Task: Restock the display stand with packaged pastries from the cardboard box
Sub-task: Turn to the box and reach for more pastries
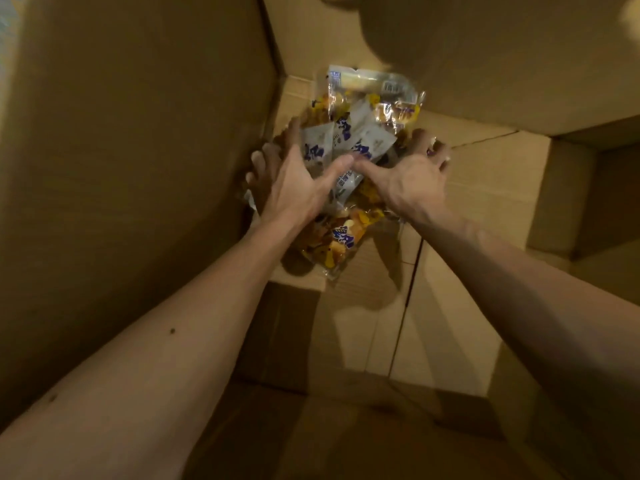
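A bundle of clear pastry packets, printed in yellow, white and blue, lies deep inside the cardboard box, close to its far left corner and over the bottom flaps. The bundle's long axis runs from near to far, leaning slightly right at the far end; single packets lie at mixed angles. The left hand and right hand clasp it from either side, fingers spread wide and curled round its edges, thumb tips touching on top.
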